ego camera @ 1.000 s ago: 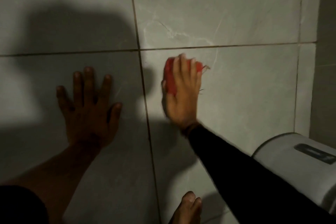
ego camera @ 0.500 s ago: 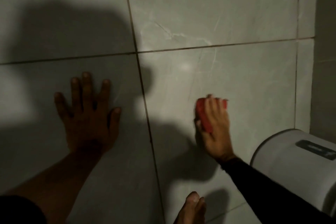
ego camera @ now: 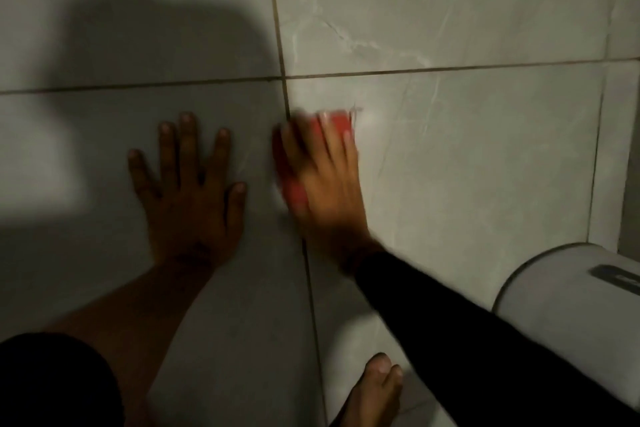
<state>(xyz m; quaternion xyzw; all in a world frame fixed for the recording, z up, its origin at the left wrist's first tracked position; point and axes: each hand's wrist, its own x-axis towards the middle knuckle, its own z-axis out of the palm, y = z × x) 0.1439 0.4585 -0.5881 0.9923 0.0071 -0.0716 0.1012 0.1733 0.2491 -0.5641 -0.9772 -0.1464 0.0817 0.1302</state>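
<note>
My right hand (ego camera: 325,177), in a black sleeve, presses a red sponge (ego camera: 337,121) flat against the grey tiled surface (ego camera: 467,156), just right of a vertical grout line. Its fingers lie over the sponge, the thumb along the sponge's left side; hand and sponge are blurred by motion. My left hand (ego camera: 188,184) rests flat on the tile to the left, fingers spread, holding nothing, in shadow.
A white rounded fixture with a dark slot (ego camera: 575,298) sits at the lower right. A bare foot (ego camera: 375,392) shows at the bottom edge. Grout lines cross above the hands. A corner with another tiled wall runs along the far right.
My right hand with the sponge swept down and right half a second ago, then back up and left toward the vertical grout line. The left hand stayed put.
</note>
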